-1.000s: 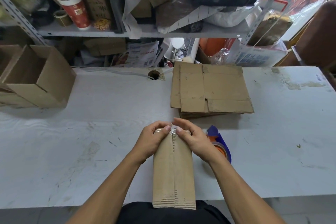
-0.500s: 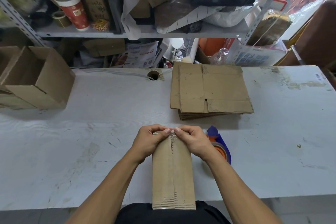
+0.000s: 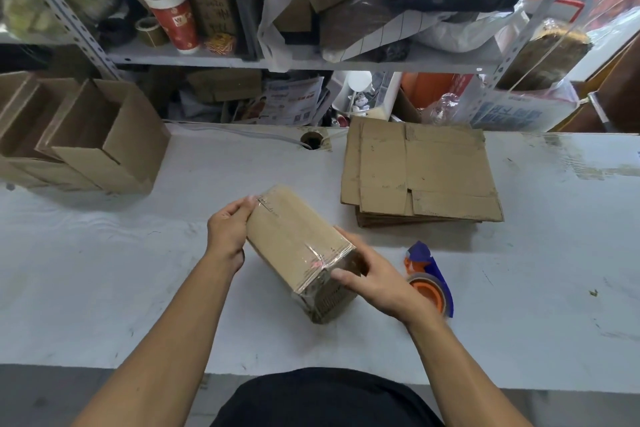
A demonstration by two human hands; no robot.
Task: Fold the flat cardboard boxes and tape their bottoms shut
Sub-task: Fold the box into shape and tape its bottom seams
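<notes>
white table (image 3: pixel 104 288): our work surface. stack of flat cardboard boxes (image 3: pixel 420 173): far right of centre. folded boxes (image 3: pixel 100 139): far left, open tops up. taped box (image 3: pixel 298 246): held over the table's middle, lying slantwise; our left hand (image 3: pixel 227 230) grips its far end, our right hand (image 3: pixel 370 279) grips its near taped end. tape dispenser (image 3: pixel 429 279): just right of our right hand.

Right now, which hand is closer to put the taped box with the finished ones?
Probably the left hand: it grips the taped box on the side toward the folded boxes at the table's left.
</notes>
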